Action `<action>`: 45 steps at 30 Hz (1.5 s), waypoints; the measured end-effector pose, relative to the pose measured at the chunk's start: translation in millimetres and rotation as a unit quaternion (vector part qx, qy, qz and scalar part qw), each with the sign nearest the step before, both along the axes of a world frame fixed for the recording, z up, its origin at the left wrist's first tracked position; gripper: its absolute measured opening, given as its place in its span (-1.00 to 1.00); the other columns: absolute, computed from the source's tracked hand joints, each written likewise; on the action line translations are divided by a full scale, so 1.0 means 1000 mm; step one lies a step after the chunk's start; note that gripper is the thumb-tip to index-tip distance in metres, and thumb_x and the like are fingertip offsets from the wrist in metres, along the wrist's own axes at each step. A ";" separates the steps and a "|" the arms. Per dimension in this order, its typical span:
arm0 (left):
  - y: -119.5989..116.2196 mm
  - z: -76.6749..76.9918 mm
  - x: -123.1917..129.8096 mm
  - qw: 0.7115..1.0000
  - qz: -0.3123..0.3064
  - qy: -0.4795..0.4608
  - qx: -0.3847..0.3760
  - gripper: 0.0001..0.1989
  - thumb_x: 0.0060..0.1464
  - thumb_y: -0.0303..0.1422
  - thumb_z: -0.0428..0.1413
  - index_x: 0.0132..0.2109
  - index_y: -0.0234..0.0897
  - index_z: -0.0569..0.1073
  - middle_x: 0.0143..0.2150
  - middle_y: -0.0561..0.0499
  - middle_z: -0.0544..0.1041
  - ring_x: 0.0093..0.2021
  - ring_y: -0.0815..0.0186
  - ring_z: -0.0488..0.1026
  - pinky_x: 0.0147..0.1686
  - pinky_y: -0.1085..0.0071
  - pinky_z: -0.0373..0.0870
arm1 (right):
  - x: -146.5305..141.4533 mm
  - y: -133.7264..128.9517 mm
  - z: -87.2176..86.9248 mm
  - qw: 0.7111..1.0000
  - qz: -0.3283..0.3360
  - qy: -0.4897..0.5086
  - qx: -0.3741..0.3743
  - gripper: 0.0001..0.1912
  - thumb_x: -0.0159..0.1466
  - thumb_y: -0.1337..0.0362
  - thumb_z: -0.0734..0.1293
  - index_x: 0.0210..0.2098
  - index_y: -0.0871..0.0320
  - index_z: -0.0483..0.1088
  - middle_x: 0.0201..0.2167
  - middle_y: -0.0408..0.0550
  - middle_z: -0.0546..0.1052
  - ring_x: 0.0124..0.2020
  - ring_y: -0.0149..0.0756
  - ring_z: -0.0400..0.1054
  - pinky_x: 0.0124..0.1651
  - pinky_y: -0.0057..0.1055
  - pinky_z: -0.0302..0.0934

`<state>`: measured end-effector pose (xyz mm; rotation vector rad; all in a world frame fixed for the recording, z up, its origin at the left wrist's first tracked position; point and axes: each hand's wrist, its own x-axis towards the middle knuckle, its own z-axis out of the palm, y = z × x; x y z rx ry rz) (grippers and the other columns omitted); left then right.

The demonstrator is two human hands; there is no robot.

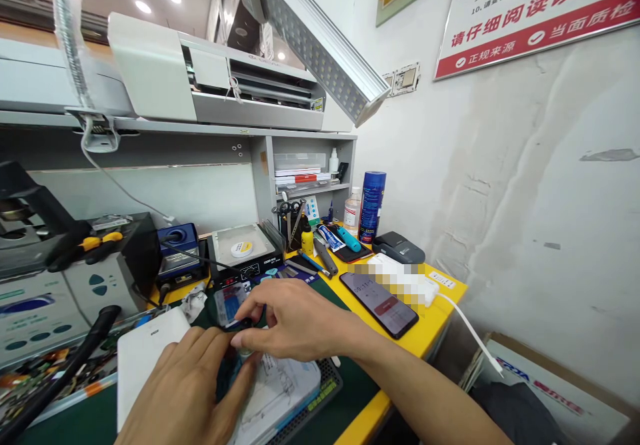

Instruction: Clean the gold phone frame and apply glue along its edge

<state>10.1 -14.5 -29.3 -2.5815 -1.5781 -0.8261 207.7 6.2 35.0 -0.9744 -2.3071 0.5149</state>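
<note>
Both of my hands meet over a white box-like item (pixel 285 391) with printed markings, which lies on a dark perforated pad (pixel 330 381). My left hand (pixel 193 385) is curled, its fingers and thumb around a small clear object that is mostly hidden. Coming in from the right, my right hand (pixel 293 321) has its thumb and fingers bent round a small dark piece (pixel 245 323) just above the left fingertips; its exact shape is hard to make out. Left of my hands lies a white flat device (pixel 147 345). Beyond them is a small blue case (pixel 230 305).
A phone (pixel 380 301) and a white power strip (pixel 400 275) with a cable lie on the yellow table edge (pixel 450 298) at right. Behind stand a heating plate (pixel 245 251), a tool holder, bottles and a blue can (pixel 373 205). A black hose (pixel 65 371) crosses the left side.
</note>
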 end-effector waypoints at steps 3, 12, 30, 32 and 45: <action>0.002 -0.006 -0.003 1.000 -0.007 0.001 0.020 -0.65 0.20 -0.05 0.02 -0.30 -0.17 0.55 -0.37 -0.08 0.54 -0.30 -0.02 0.51 -0.30 0.08 0.34 | 0.000 0.000 0.000 1.000 0.007 0.000 0.006 -0.86 0.26 0.24 0.47 -0.21 0.15 0.56 -0.35 -0.15 0.54 -0.34 -0.37 0.39 -0.26 -0.50 0.21; 0.002 -0.003 -0.001 1.000 -0.006 0.002 0.017 -0.63 0.18 -0.05 0.01 -0.36 -0.18 0.53 -0.40 -0.08 0.54 -0.34 -0.01 0.51 -0.34 0.10 0.35 | 0.000 0.001 -0.003 1.000 -0.004 0.008 -0.002 -0.74 0.24 0.17 0.50 -0.12 0.13 0.55 -0.28 -0.15 0.54 -0.37 -0.39 0.37 -0.25 -0.47 0.23; 0.003 -0.004 0.000 0.996 -0.020 -0.006 0.081 -0.67 0.18 -0.08 0.03 -0.37 -0.17 0.53 -0.44 -0.05 0.55 -0.39 0.02 0.54 -0.43 0.16 0.38 | -0.001 0.001 -0.005 1.000 -0.003 0.008 -0.019 -0.57 0.22 0.17 0.50 0.06 0.13 0.49 -0.22 -0.11 0.57 -0.43 -0.41 0.35 -0.27 -0.47 0.26; 0.003 -0.005 -0.001 0.996 -0.022 -0.006 0.082 -0.68 0.19 -0.08 0.03 -0.35 -0.17 0.53 -0.43 -0.05 0.56 -0.38 0.01 0.55 -0.41 0.15 0.39 | -0.001 0.001 -0.005 1.000 0.000 0.006 -0.019 -0.59 0.24 0.18 0.48 0.05 0.13 0.49 -0.22 -0.11 0.57 -0.43 -0.41 0.34 -0.26 -0.46 0.26; 0.002 -0.003 -0.001 1.000 -0.008 -0.012 0.021 -0.66 0.16 -0.05 0.03 -0.32 -0.16 0.54 -0.38 -0.08 0.56 -0.31 -0.03 0.54 -0.33 0.07 0.39 | -0.001 0.001 -0.006 1.000 0.001 0.009 -0.007 -0.62 0.25 0.21 0.46 0.05 0.14 0.50 -0.22 -0.11 0.56 -0.43 -0.41 0.35 -0.24 -0.46 0.27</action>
